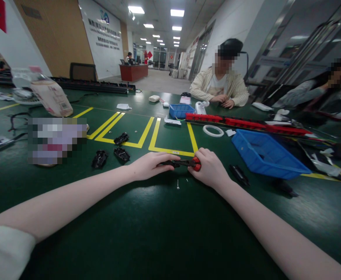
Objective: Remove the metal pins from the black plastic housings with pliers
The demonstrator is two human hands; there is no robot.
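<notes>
My right hand (208,168) is wrapped round the red handles of a pair of pliers (185,162), whose dark jaws point left. In my left hand (150,165) is a small black plastic part (172,163), pinched between thumb and fingers. The jaws of the pliers meet this part; the exact contact is too small to make out. Just below the hands, small white scraps (178,184) lie on the green table (147,233). Several similar black parts (99,159) rest to the left of my left hand.
Right of my hands stands a blue bin (269,155), with a black cylindrical part (239,175) beside it. Farther back are a white tape ring (213,131), a smaller blue bin (181,111) and a long red strip (246,123). A bottle (52,95) stands left; a person (223,77) sits opposite.
</notes>
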